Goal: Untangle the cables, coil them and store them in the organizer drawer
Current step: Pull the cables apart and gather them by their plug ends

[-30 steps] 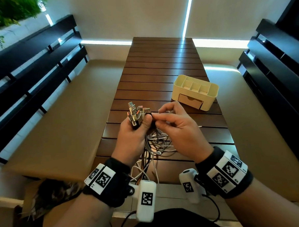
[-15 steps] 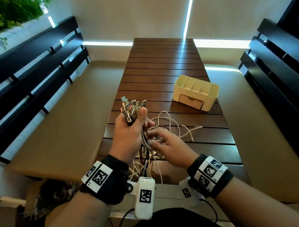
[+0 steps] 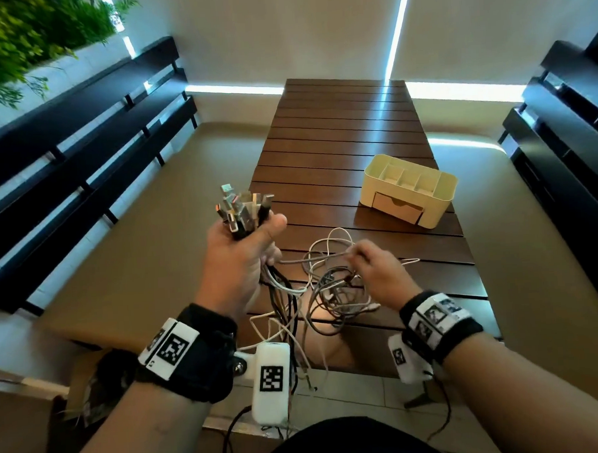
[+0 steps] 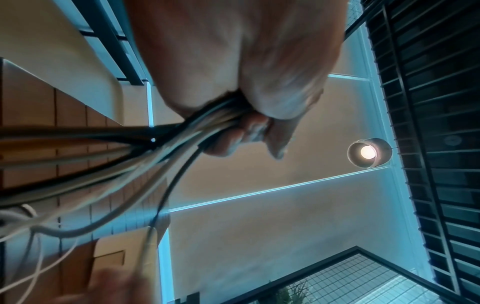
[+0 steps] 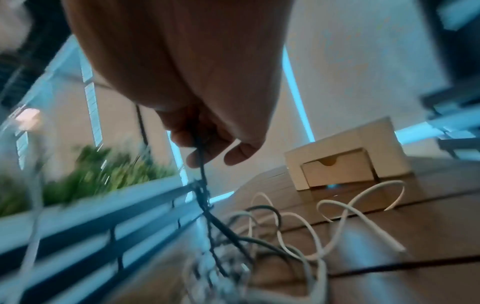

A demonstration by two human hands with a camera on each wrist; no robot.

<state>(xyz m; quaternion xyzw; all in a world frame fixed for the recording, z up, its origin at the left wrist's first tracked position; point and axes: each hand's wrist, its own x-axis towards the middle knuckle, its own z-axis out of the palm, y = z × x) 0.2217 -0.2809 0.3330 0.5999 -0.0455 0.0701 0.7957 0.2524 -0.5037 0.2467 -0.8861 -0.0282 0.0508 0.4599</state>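
Note:
My left hand [image 3: 243, 249] grips a bundle of cable plugs [image 3: 243, 208] held upright above the table's left edge; the cords [image 4: 166, 144] run out of the fist. A tangle of white, grey and black cables [image 3: 331, 286] hangs from it onto the wooden table [image 3: 348, 131]. My right hand [image 3: 374, 267] pinches a strand [image 5: 201, 164] of the tangle just right of the left hand. The cream organizer [image 3: 412, 190] stands at the right of the table, its drawer [image 3: 398, 206] closed, also seen as the organizer drawer [image 5: 337, 168] from the right wrist.
Tan cushioned benches [image 3: 133, 233] flank the table on both sides, with black slatted backrests [image 3: 64, 140] behind them. Loose cable ends [image 3: 296, 363] dangle over the table's near edge toward my lap. Green plants [image 3: 25, 36] fill the top left.
The left hand has lifted the plug bundle up and leftward. The right hand has dropped from the plugs to the tangle, moved right and drawn a strand sideways, spreading the cables over the table.

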